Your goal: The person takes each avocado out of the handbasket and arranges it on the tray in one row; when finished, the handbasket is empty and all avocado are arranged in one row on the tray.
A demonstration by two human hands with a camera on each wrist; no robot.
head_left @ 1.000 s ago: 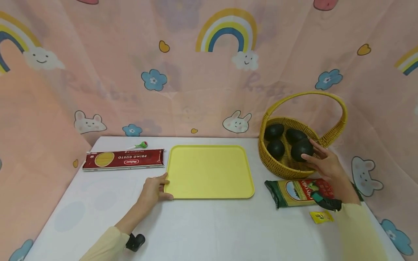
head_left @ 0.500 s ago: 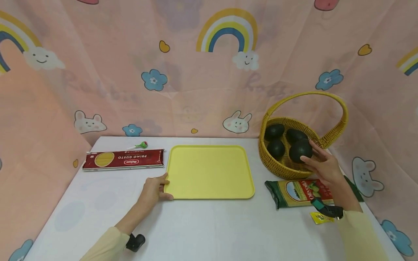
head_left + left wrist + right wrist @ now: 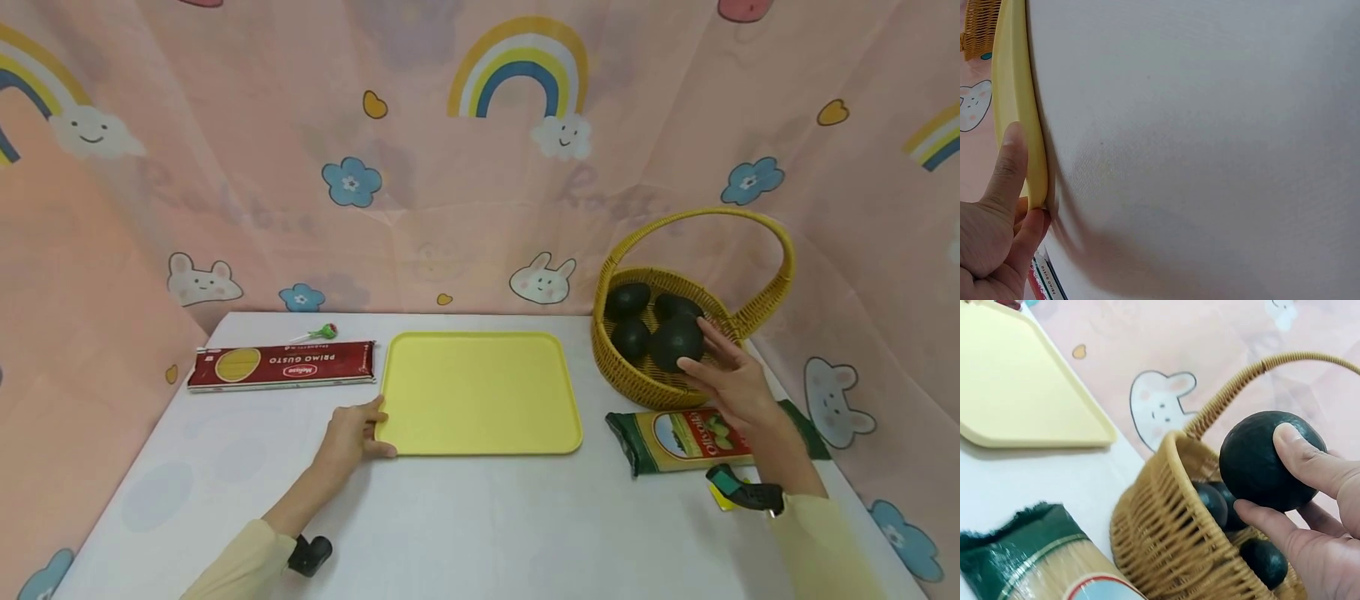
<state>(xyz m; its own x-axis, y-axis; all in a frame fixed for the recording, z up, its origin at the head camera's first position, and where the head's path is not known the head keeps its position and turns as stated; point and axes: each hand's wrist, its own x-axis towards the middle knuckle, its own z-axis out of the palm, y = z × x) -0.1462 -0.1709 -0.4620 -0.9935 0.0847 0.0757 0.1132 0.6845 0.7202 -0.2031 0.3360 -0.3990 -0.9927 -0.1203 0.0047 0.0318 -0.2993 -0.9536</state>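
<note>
Dark, rounded, avocado-like fruit point(image 3: 1254, 465), pinched in right hand point(image 3: 738, 385) with thumb and fingers parted fruit-wide, above yellow woven wicker basket point(image 3: 637, 390) containing three similar dark fruits point(image 3: 630, 339). Yellow, flat, rectangular tray point(image 3: 480, 392) on white tabletop point(image 3: 487, 525), pinched at near-left corner between slightly parted thumb and fingers of left hand point(image 3: 349, 433).

yellow tray point(image 3: 480, 396), blackish fruit point(image 3: 675, 343), rainbow-patterned pink backdrop point(image 3: 450, 192)

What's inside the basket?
Three avocados lie in the basket. A fourth avocado, held by the right hand, hides part of the floor in the head view; anything directly under the three is covered.
</note>
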